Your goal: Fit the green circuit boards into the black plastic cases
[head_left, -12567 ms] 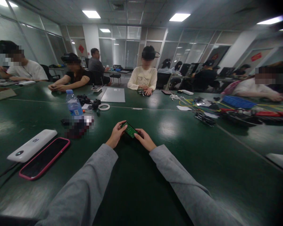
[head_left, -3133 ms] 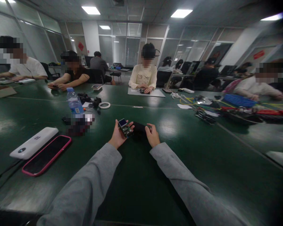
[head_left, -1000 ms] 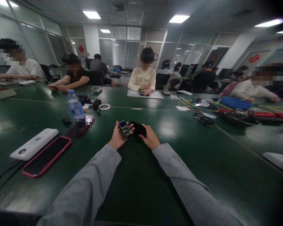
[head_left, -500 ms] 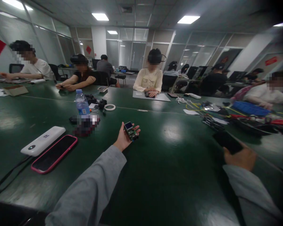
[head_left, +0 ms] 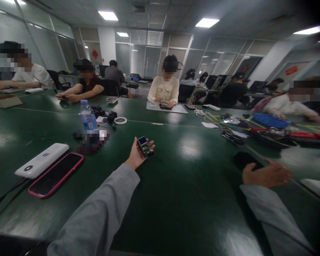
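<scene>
At a long green tabletop point(head_left: 176, 199) in a busy workroom, a person in grey sleeves works with both arms spread wide. The left hand point(head_left: 137, 156) lies palm up, fingers loosely curled around a small circuit board module point(head_left: 145, 146) with a little screen on top, cradling it just above the tabletop rather than pinching it. Well off to the right, the right hand point(head_left: 266, 175) is laid flat, fingers closed over a flat black cover point(head_left: 246, 160) that rests on the tabletop; whether it grips the piece or merely presses on it cannot be told. Handling here looks best done gently: the bare board wants support from beneath and by its edges, fingers kept off the screen and the components, while the dark cover, hard to see against the green, is better set flat and away from the tangle of cables and tools point(head_left: 230, 137) just beyond it. To the left lie a white power bank point(head_left: 41, 165) and, just beside it, a phone in a pink case point(head_left: 55, 174); farther back stand a water bottle point(head_left: 88, 117) and a roll of tape point(head_left: 120, 120). Other people sit at work across the tabletop.
</scene>
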The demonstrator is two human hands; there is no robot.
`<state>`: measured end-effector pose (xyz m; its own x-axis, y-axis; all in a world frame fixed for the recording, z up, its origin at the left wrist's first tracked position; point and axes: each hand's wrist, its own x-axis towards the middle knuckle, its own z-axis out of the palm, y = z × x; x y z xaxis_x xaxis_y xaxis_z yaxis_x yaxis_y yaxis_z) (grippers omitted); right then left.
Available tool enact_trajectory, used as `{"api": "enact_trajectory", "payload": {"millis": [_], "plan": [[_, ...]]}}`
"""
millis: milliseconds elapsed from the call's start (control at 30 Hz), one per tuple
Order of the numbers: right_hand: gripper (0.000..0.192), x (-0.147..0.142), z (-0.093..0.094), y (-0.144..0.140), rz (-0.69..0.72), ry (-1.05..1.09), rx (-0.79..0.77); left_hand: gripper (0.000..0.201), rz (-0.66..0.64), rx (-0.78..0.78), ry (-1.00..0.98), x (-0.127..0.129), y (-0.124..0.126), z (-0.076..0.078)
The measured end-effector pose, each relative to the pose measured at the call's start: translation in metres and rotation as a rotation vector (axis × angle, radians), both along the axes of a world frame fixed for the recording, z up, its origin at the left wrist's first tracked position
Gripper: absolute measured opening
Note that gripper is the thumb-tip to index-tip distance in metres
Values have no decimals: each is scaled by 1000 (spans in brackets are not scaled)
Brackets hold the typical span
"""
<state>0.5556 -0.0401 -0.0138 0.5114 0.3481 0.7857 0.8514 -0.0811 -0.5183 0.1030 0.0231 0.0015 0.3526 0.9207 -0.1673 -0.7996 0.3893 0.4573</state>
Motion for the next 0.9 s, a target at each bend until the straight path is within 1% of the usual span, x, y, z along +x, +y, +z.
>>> {"api": "enact_trajectory", "payload": {"millis": [67,100,167,233,300,367,433,467,500,567,633,700,833,900], "plan": [[55,-31,1,5,-41,-73,-35,56,-2,1,0,0,0,0],[51,-51,2,8,-2,-140,-72,56,-5,0,1,0,0,0],[47,-104,5,10,125,-257,-122,56,-11,-1,0,-1,0,-1],[43,-166,8,6,296,-336,-171,56,-17,3,-3,-2,0,-2],[40,-230,12,-2,526,-425,-244,55,-18,13,-2,-2,0,-3],[42,-288,15,-10,774,-519,-319,54,-22,23,-1,-2,1,-4],[47,-330,18,-12,942,-572,-368,52,-48,37,-14,-2,2,-5],[49,-344,19,-10,982,-572,-377,52,-64,45,-23,-2,2,-5],[50,-353,20,-7,997,-559,-380,53,-78,52,-30,-3,1,-5],[51,-359,19,2,979,-504,-376,54,-87,61,-29,-4,-1,-5],[52,-353,16,13,951,-437,-364,56,-79,66,-23,-6,-4,-2],[54,-342,12,23,932,-361,-335,55,-100,88,-44,-8,-8,4],[61,-325,2,40,906,-158,-215,57,-217,192,-147,-11,-17,18],[62,-321,-2,46,891,-57,-165,57,-254,220,-175,-10,-20,22]]}}
